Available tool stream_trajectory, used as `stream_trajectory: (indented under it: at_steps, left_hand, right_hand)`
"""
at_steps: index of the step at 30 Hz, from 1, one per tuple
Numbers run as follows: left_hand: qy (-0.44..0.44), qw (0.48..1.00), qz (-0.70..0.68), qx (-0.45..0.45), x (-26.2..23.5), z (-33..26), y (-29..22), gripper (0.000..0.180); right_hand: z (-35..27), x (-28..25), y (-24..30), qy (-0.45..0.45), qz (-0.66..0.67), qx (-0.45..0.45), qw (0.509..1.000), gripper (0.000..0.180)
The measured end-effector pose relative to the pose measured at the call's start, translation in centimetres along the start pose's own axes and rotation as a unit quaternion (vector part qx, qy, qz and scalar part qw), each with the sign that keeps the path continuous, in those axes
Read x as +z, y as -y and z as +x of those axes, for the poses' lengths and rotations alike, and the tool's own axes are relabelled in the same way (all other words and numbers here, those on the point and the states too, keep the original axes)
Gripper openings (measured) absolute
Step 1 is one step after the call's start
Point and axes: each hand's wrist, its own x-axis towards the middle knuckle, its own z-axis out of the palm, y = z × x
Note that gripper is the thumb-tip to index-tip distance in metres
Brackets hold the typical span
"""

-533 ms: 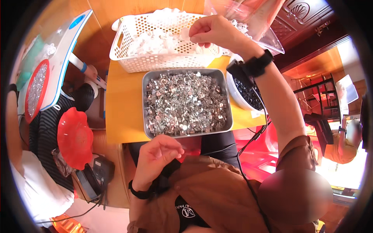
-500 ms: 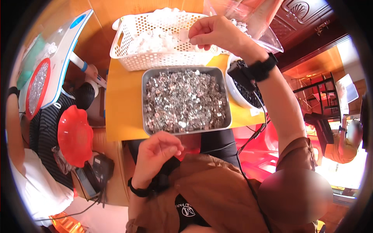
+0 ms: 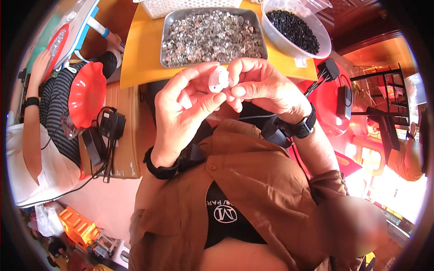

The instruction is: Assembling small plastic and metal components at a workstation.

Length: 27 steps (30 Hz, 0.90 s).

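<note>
Both my hands meet in front of my chest, just past the near edge of the yellow table. A small rounded white plastic part (image 3: 219, 80) sits between the thumb and forefinger of my left hand (image 3: 183, 101). From the other side, my right hand (image 3: 262, 86) pinches at the part's right edge with thumb and fingers. Whether those fingertips hold anything else is hidden. Just beyond the hands, a grey metal tray (image 3: 164, 43) is filled with many small shiny metal pieces (image 3: 212, 36).
Behind the tray stands a white perforated basket (image 3: 190, 6), mostly cut off. At right, a translucent tub (image 3: 322, 37) holds small black pieces (image 3: 294, 31). Left of me are a red wavy-edged dish (image 3: 87, 95) and another person's arm (image 3: 32, 131). Cables (image 3: 108, 153) hang beside a cardboard box (image 3: 126, 149).
My right hand has come back from over the white basket to meet my left. My left hand has risen, and the white part is now between them. The view has tilted down toward my body.
</note>
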Motion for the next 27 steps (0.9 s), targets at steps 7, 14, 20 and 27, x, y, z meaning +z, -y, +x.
stream_trajectory:
  at_steps: [7,14,20,27]
  left_hand:
    - [-0.084,0.955,0.262,0.111,1.9,-2.2,0.9,0.032]
    - [-0.043,0.953,0.283,0.098,3.3,-2.1,1.4,0.030]
    - [-0.019,0.989,0.117,-0.084,2.6,-0.6,1.7,0.028]
    - [0.040,0.975,0.013,-0.220,0.4,2.1,3.2,0.031]
  right_hand:
    - [-3.4,1.8,-1.1,-0.114,-0.188,-0.032,0.975,0.020]
    - [-4.5,0.1,-2.0,-0.142,-0.189,-0.046,0.971,0.018]
    - [-4.1,-1.6,-1.6,-0.205,-0.256,-0.060,0.943,0.011]
    - [-1.4,-2.8,0.2,-0.137,-0.534,-0.189,0.812,0.008]
